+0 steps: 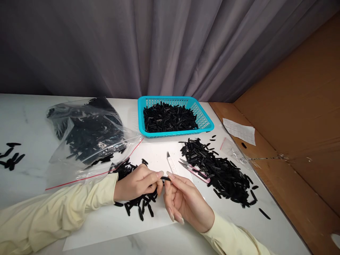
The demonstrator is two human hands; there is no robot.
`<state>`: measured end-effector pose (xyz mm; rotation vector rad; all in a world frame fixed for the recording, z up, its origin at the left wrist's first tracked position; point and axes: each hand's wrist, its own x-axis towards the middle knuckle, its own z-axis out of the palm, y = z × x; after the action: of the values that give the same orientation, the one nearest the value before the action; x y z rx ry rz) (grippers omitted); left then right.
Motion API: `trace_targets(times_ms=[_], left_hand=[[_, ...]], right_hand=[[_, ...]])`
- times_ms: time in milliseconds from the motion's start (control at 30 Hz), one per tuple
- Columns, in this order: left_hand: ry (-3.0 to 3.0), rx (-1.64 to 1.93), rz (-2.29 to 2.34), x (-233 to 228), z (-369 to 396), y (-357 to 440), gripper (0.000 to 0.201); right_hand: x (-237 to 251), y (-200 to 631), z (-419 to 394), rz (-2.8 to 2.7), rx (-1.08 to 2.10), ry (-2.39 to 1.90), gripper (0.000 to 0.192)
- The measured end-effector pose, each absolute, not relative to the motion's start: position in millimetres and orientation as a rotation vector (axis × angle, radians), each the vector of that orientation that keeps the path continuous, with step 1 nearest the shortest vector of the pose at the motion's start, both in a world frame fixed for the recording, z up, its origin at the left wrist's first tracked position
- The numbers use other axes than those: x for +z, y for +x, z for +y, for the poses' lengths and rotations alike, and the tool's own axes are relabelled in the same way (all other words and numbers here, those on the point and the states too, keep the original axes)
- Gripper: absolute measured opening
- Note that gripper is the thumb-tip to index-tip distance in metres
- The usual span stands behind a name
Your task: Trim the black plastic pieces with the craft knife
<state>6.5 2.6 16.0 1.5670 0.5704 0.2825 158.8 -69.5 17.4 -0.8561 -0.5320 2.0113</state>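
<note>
Between my two hands is one small black strip-shaped piece, its kind too small to make out. My left hand pinches its left end, and my right hand pinches the right end between thumb and forefinger. Under and around my left hand lies a loose pile of similar black pieces on a white sheet. Just beyond my hands rest a craft knife, blade pointing away, and pink-handled thread snips, partly under a larger heap of black pieces.
A turquoise basket holding many black pieces stands at the back. To the left is a clear zip bag full of them. Several pieces lie at the far left. A cardboard wall and a paper slip are on the right.
</note>
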Motion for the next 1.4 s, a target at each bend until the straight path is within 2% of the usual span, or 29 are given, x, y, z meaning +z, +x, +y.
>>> trace_targets(times_ms=[300,433,533,733,833,933,1067,1167,1300,1400], left_hand=[[1.541,0.277,0.563,17.1,3.6,7.4,0.049],[1.420,0.269,0.590,18.4,7.0,8.2,0.051],[1.317,0.265,0.591,18.1,10.0,8.6,0.053],[1.155,0.324,0.579,17.3,11.9,8.4,0.044],[1.110,0.344,0.558,16.3,12.0,8.4,0.040],[1.101,0.364,0.560,14.6,11.6,8.0,0.047],[1.137,0.426,0.622,16.7,10.0,6.2,0.026],[1.174,0.419,0.656,21.1,9.3,5.6,0.025],[1.122,0.405,0.671,22.7,10.4,7.5,0.031],[1.045,0.386,0.631,19.0,11.3,9.4,0.043]], right_hand=[[15.3,158.9,-69.8,-0.573,1.993,-0.836,0.034],[21.7,167.7,-66.0,-0.768,1.850,-0.937,0.028],[40.7,185.4,-41.9,-1.100,1.506,-1.142,0.025],[70.4,212.5,31.9,-1.863,0.438,-1.492,0.009],[69.2,200.3,26.8,-2.065,0.025,-1.490,0.012],[63.5,175.8,-5.4,-2.244,0.116,-1.290,0.008],[56.9,150.0,-35.1,-2.523,0.256,-1.156,0.007],[54.0,142.7,-35.2,-2.618,0.219,-1.203,0.011],[52.9,141.3,-30.0,-2.684,0.222,-1.313,0.013],[53.6,146.0,-30.0,-2.533,0.451,-1.296,0.019]])
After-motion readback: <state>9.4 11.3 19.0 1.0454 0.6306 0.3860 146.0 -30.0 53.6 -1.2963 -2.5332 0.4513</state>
